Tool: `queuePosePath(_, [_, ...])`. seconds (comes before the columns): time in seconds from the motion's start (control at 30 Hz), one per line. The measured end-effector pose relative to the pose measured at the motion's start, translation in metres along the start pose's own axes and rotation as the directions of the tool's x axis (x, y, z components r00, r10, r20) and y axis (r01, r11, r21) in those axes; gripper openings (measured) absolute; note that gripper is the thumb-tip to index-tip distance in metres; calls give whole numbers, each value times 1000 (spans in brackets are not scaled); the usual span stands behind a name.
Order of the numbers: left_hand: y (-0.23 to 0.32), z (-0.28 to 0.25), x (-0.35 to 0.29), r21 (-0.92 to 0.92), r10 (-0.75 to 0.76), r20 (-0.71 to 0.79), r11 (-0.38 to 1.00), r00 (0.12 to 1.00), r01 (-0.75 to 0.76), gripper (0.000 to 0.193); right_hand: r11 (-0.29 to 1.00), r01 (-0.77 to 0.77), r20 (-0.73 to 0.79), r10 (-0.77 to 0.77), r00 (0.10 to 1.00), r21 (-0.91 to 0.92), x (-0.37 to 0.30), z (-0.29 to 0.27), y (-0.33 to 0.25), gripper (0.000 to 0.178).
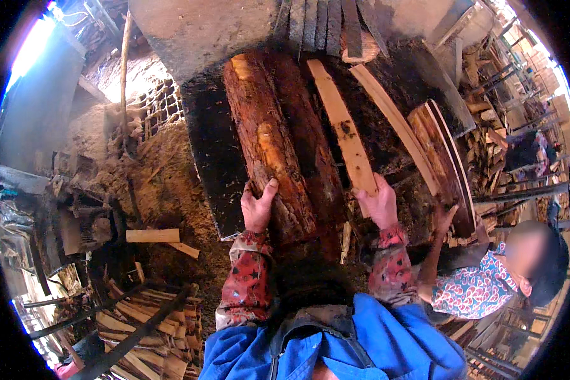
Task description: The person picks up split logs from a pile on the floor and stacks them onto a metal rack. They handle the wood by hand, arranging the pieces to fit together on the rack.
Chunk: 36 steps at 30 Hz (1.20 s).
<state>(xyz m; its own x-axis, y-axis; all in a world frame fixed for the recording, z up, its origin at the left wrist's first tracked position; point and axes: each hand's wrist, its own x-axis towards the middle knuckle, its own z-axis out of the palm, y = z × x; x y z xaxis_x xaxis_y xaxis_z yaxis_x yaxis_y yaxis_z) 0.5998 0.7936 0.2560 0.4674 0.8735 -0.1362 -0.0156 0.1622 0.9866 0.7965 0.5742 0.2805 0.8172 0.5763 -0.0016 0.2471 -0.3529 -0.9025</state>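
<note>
A long reddish-brown log (259,120) with rough bark and bright orange bare patches lies lengthwise on a dark bench (206,133). My left hand (258,206) grips its left side near the close end, thumb on top and fingers partly hidden. A second dark, reddish length of wood (304,120) lies along the log's right side. My right hand (379,201) is closed on the near end of a pale, narrow wooden plank (341,120) with dark stains, which stretches away from me across the bench.
Right of the plank lies another pale strip (399,126). A person (472,285) at the right has a hand by a bark-edged slab (446,171). Grey strips (320,25) rest at the far end. Split wood (139,323) is heaped lower left, with more stacked (487,126) at right.
</note>
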Motion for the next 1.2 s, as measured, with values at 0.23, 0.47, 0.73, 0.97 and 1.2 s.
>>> queuePosePath(0.23, [31, 11, -10, 16, -28, 7, 999, 1000, 28, 59, 980, -54, 140, 27, 990, 194, -52, 21, -41, 61])
queuePosePath(0.47, [15, 6, -5, 43, -11, -3, 999, 1000, 11, 58, 959, 257, 56, -252, 966, -118, 11, -4, -37, 33])
queuePosePath(0.73, [6, 7, 1, 137, 19, -35, 990, 999, -14, 56, 659, -6, -71, -72, 995, -752, 119, -160, 136, 90])
queuePosePath(0.97, [14, 3, -3, 91, -37, -3, 995, 999, 37, 55, 852, -70, -76, 36, 996, -519, 43, -126, 124, 78])
queuePosePath(1.2, [7, 4, 0, 44, -50, -10, 998, 999, 50, 63, 982, 24, -62, -36, 997, -188, -30, -60, 72, 55])
